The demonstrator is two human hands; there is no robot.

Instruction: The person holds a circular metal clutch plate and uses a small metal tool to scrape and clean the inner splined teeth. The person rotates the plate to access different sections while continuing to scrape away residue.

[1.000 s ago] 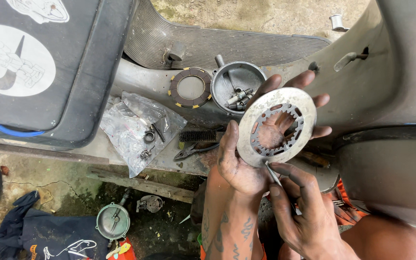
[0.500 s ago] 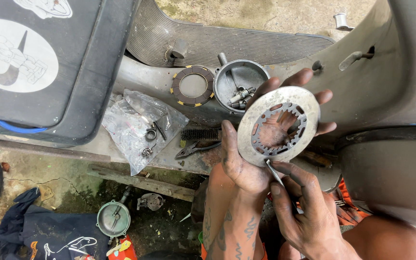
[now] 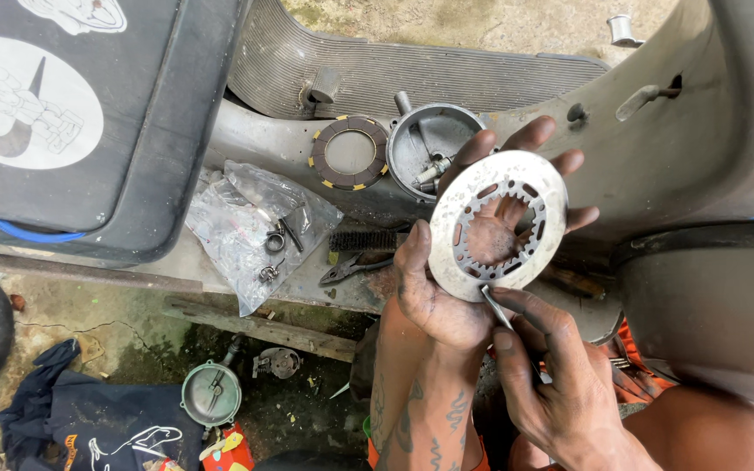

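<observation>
Over a grimy scooter floorboard (image 3: pixel 412 65), the left hand (image 3: pixel 447 288) cradles a metal ring plate (image 3: pixel 496 225) flat on spread fingers, so the right hand (image 3: pixel 551 366), pinching a thin tool (image 3: pixel 497 310), can reach its rim.

Toothed metal ring (image 3: pixel 496 225) in left hand (image 3: pixel 447 288), thin tool (image 3: pixel 497 310) in right hand (image 3: pixel 560 384).

Cracked, grimy concrete floor (image 3: pixel 98 336), daylight

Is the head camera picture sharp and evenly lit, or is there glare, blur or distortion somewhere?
Head view: soft, even daylight with no hard shadows; the metal disc in the left hand is sharp with only a mild sheen; the right hand and its thin tool are also clear; the ground below is darker; straight edges bend slightly near the borders.
</observation>
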